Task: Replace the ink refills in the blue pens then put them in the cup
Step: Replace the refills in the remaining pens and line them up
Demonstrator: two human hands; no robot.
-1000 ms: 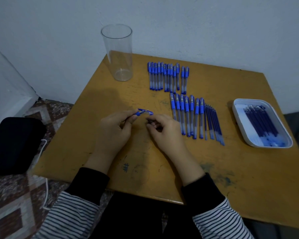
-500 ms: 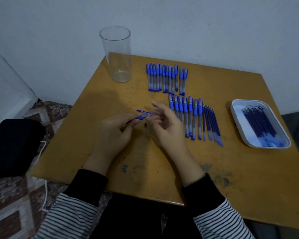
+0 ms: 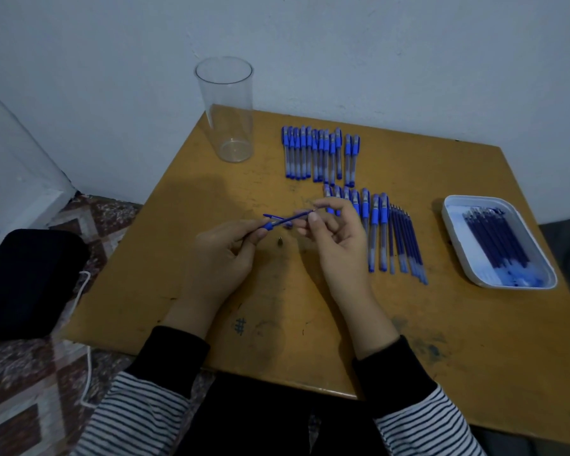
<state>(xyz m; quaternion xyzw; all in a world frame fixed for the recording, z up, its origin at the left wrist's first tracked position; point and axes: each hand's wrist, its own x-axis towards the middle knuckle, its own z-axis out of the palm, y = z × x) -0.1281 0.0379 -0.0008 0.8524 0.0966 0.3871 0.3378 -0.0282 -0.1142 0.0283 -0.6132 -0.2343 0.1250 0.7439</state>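
Observation:
My left hand (image 3: 221, 255) pinches a blue pen (image 3: 269, 224) by its capped end, above the middle of the table. My right hand (image 3: 339, 245) pinches the tip of a dark blue refill (image 3: 297, 217) that sticks out of that pen toward the right. A small metal pen tip (image 3: 280, 241) lies on the table between my hands. The clear cup (image 3: 227, 110) stands upright and holds nothing at the back left. Two rows of blue pens lie flat: a back row (image 3: 320, 153) and a nearer row (image 3: 374, 225), partly hidden by my right hand.
Several loose refills (image 3: 405, 241) lie right of the nearer row. A white tray (image 3: 449, 232) at the right holds more refills (image 3: 494, 238). The wooden table (image 3: 441, 340) stands against a wall. A black bag (image 3: 23, 281) and a white cord (image 3: 83, 291) lie on the floor at left.
My right hand has risen and moved right, drawing the refill out of the pen. The metal tip now lies on the table. The left hand has barely moved.

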